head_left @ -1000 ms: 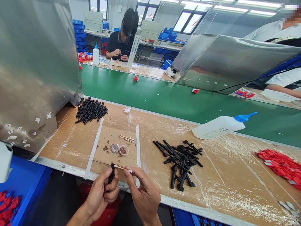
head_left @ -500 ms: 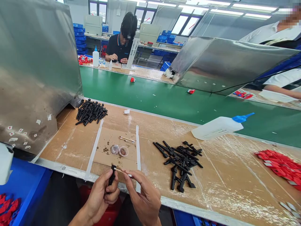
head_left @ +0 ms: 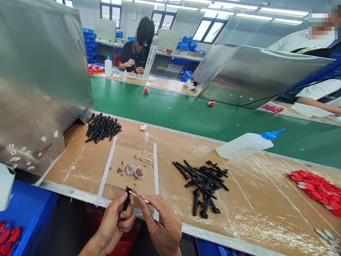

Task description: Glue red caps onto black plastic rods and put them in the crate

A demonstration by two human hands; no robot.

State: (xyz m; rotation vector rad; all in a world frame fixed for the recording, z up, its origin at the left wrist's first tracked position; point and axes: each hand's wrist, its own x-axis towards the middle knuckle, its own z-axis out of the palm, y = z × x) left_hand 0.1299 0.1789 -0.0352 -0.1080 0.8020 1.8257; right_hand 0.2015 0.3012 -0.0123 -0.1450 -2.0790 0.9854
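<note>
Between the fingers of my left hand [head_left: 115, 217] is a small black plastic part [head_left: 127, 198] with a wider flat head, held upright over the bench edge. My right hand [head_left: 163, 222] pinches a cotton swab [head_left: 137, 195], whose far tip touches the head of the black part. Just beyond my hands are two small clear cups, one holding brownish liquid [head_left: 139, 172] and another beside it [head_left: 130, 170]. Several spare swabs [head_left: 144, 159] lie behind them. A loose pile of black parts [head_left: 205, 185] is right of my hands; a denser pile [head_left: 102, 127] sits at the back left.
A white bottle with a blue nozzle [head_left: 245, 145] lies tilted at the bench's back edge. Red parts [head_left: 314, 190] are heaped far right. Metal panels [head_left: 42, 81] stand left and across the green conveyor belt [head_left: 165, 106], which carries red pieces. A co-worker [head_left: 138, 53] sits opposite.
The swab and black part stay in contact, my hands almost still. Red pieces on the belt have shifted slightly left. The co-worker opposite has moved their hands a little.
</note>
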